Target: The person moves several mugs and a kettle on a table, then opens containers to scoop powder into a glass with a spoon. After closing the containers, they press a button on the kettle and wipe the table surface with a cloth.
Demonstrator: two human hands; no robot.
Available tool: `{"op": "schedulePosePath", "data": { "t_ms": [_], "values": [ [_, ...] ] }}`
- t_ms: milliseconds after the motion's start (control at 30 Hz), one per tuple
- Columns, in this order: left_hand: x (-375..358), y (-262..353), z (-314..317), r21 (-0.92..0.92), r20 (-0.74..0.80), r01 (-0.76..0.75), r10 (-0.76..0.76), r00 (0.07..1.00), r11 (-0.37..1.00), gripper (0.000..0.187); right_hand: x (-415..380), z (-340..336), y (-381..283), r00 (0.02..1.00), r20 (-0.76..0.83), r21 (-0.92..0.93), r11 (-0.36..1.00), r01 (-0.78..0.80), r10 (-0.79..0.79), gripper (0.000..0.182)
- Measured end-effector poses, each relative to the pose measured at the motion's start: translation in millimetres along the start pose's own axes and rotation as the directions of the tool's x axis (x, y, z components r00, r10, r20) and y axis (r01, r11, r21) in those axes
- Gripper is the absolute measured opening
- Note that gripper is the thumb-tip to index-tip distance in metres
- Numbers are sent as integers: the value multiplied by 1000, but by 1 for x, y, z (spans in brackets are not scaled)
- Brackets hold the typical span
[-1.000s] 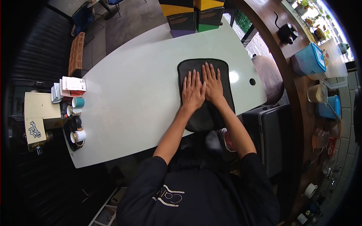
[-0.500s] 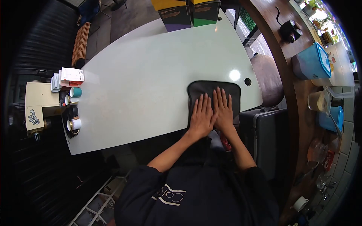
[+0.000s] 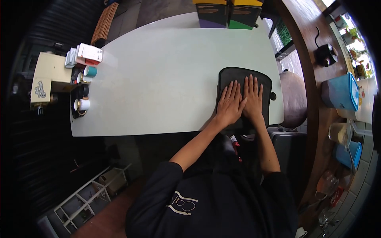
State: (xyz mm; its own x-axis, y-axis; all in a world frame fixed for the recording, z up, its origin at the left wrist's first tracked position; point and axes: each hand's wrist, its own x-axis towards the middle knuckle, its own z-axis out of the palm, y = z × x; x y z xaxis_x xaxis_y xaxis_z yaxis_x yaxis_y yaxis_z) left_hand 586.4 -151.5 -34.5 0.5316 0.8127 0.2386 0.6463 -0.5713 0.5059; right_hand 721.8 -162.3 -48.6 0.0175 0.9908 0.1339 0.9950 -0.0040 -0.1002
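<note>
A dark, rounded-corner mat or flat case (image 3: 238, 74) lies on the right part of the white table (image 3: 158, 71), near its front edge. Both hands rest palm down on it, side by side. My left hand (image 3: 230, 104) has its fingers stretched out and slightly apart, its thumb touching the other hand. My right hand (image 3: 253, 97) is also flat, fingers spread and pointing away from me. Neither hand holds anything.
Two dark boxes (image 3: 212, 16) stand at the table's far edge. Cups (image 3: 90, 71), a white packet (image 3: 90, 52) and a cream machine (image 3: 53, 65) are at the left. A wooden counter at the right bears a black kettle (image 3: 326, 54) and a blue-lidded container (image 3: 339, 91).
The dark mat sits farther onto the table, away from me, and both hands have gone forward with it. The camera view has shifted too.
</note>
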Motion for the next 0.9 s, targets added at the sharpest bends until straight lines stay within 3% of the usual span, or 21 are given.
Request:
{"op": "schedulePosePath", "data": {
  "t_ms": [133,267,333,400,567,667,800,833,900],
  "values": [
    [-21,-26,-31,-35,31,149,-148,989,988,64,17,4,-42,991,8,-31,991,131,-130,72],
    [-81,-53,-69,15,-36,298,-297,954,955,61,13,6,-114,950,-78,156,938,311,-302,73],
    [-111,-62,-83,44,-56,379,-377,925,924,60,7,4,-147,928,-14,210,906,366,-372,75],
    [-134,-66,-92,102,-75,435,-429,900,895,59,-2,9,-172,908,-51,267,871,413,-415,74],
    [-143,-58,-91,142,-64,485,-481,874,863,60,-11,2,-173,881,-35,351,820,453,-472,75],
    [-134,-45,-75,149,-76,424,-418,905,893,61,-17,3,-149,869,-40,309,821,480,-493,74],
    [-105,-11,-54,135,28,302,-308,951,944,66,-30,-7,-94,933,-3,306,888,344,-360,73],
    [-96,-4,-46,128,33,294,-300,953,947,66,-32,-10,-80,945,55,199,931,305,-321,74],
    [-72,8,-29,108,88,163,-173,981,981,68,-36,-15,-48,976,46,181,963,202,-213,77]
  ]
}}
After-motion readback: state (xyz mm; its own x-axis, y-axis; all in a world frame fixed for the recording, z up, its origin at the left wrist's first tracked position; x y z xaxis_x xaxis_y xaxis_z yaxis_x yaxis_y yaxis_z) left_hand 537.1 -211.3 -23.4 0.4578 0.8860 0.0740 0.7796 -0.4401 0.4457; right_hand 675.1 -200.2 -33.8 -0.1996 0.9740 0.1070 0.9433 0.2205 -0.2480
